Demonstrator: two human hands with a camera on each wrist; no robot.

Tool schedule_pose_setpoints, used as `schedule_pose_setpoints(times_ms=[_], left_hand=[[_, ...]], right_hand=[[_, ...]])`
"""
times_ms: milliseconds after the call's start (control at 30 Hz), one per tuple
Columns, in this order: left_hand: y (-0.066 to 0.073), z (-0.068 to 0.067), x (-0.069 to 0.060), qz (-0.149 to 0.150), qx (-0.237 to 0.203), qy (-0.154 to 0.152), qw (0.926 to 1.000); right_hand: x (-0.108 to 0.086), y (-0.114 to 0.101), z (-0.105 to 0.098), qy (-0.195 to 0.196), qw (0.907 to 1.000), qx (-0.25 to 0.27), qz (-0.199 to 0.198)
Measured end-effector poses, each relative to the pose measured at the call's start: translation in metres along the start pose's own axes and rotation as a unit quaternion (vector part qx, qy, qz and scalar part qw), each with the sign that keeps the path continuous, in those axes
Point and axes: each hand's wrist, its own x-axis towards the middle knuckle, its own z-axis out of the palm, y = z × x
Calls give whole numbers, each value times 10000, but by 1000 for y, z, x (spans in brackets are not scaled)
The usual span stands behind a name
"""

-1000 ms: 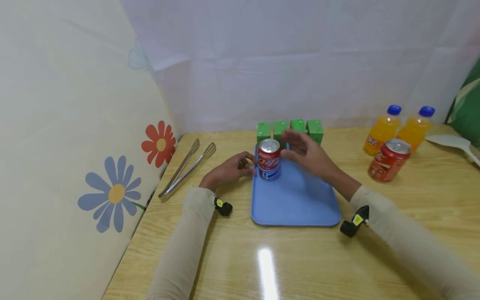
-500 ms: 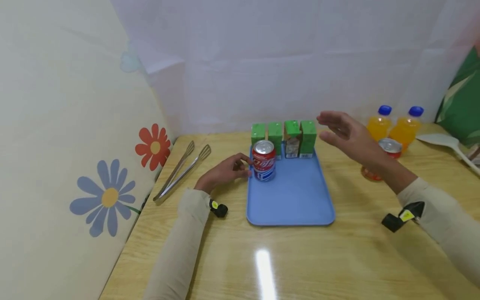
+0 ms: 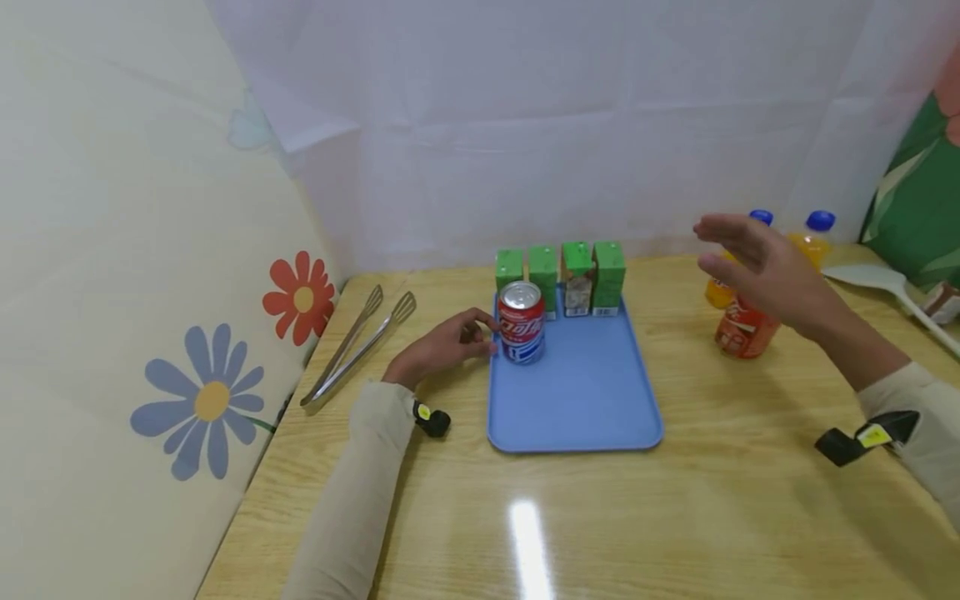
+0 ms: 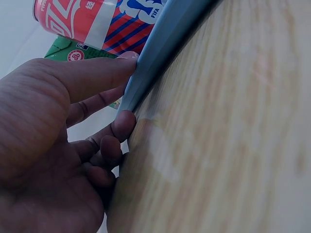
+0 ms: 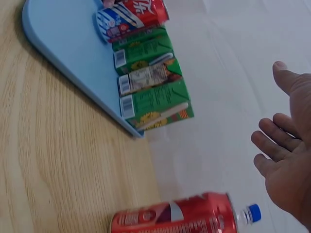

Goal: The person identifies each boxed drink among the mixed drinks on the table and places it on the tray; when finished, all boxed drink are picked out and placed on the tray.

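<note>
A red and blue soda can [image 3: 521, 323] stands upright at the left side of the blue tray [image 3: 577, 408]. My left hand [image 3: 441, 346] is beside that side, fingers loosely bent. In the left wrist view its thumb [image 4: 102, 73] rests against the tray's rim, close below the can; I cannot tell whether it touches the can. Several green juice cartons [image 3: 577, 279] stand in a row along the tray's far end, the leftmost partly behind the can. My right hand [image 3: 780, 275], fingers extended and holding nothing, is raised over a second red can [image 3: 746, 329], partly hiding it.
Two orange drink bottles [image 3: 817, 229] with blue caps stand behind my right hand, partly hidden. A white spoon-like utensil [image 3: 870, 277] lies at the far right. Metal tongs [image 3: 360, 346] lie left of the tray, near the flowered wall. A white sheet hangs behind the table.
My right hand has moved away from the can on the tray, rightward to above the second can. The left hand keeps its place by the tray's edge. The view has shifted slightly.
</note>
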Motion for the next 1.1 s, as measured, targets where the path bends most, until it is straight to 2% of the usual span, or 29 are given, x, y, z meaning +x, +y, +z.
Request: schedule_pose_setpoints(times_ms=[333, 433, 567, 667, 933, 1100], left_hand=[[0, -3, 0, -8, 86, 31, 10000], [-1, -2, 0, 18, 76, -8, 10000], [-1, -1, 0, 9, 106, -20, 9999], [1, -1, -1, -39, 164, 15, 9999], [0, -1, 0, -30, 135, 33, 9999], [0, 0, 1, -54, 113, 41, 9999]], right_hand=[[-24, 26, -23, 414, 9986, -325, 40], [-34, 35, -26, 470, 9980, -345, 263], [-44, 48, -26, 491, 9948, -485, 755], [-49, 56, -25, 472, 9932, -463, 962], [-57, 72, -15, 538, 9971, 15, 532], [-57, 82, -10, 587, 9943, -56, 891]])
